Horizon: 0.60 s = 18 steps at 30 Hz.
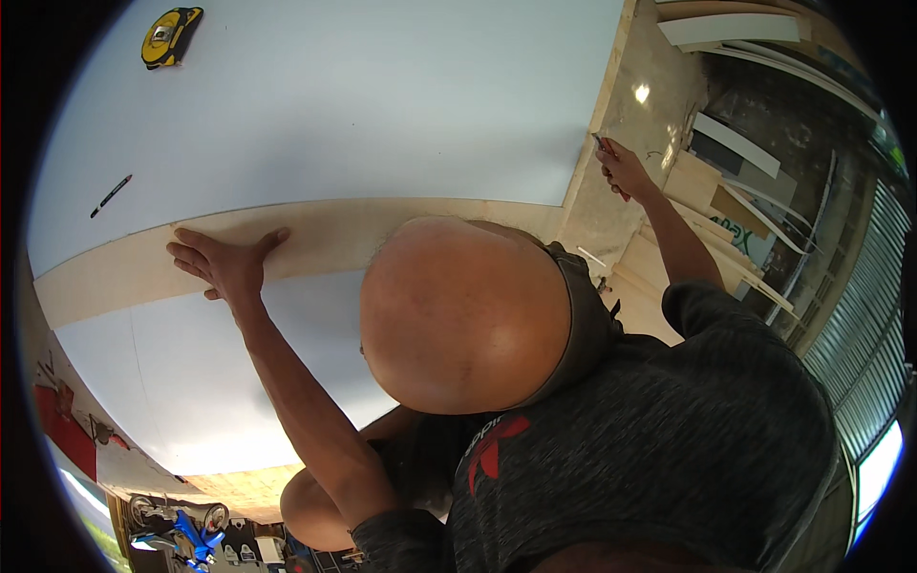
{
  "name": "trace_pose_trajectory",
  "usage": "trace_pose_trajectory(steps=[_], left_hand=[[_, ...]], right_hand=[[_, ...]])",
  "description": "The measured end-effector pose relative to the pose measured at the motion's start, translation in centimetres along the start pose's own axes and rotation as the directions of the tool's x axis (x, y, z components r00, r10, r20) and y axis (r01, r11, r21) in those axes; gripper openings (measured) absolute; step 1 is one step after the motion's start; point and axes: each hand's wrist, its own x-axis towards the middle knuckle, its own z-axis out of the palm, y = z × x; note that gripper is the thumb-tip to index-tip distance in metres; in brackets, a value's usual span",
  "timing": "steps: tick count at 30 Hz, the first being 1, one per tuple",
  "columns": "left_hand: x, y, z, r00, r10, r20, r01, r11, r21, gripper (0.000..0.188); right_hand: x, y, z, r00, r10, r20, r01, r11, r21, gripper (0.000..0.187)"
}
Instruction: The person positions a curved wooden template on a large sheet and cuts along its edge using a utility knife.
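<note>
Head view: rests widely spread left hand (229, 269) on wooden strip (330, 236); grips slim orange tool (600, 145) in right hand (623, 170) beyond strip's right end; has pen (112, 196) and tape measure (170, 37) past strip's far edge.

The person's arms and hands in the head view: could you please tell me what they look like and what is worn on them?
Both the left hand and the right hand are bare, with no glove or watch visible. The forearms are uncovered too. The left sleeve and right sleeve are short, dark grey and finely streaked.
</note>
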Motion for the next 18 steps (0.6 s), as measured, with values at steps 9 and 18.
trace_pose_trajectory(steps=[9,18], left_hand=[[0.2,-0.5,-0.2,0.999,0.022,0.024,-0.021,0.999,-0.025,0.173],[0.0,-0.8,-0.6,1.000,0.026,0.013,-0.026,1.000,-0.001,0.177]], right_hand=[[-4.9,-4.8,7.2,0.899,-0.231,0.372,-0.049,0.790,0.611,0.042],[-3.4,-14.3,18.3,0.822,-0.465,0.328,0.210,0.784,0.585,0.043]])
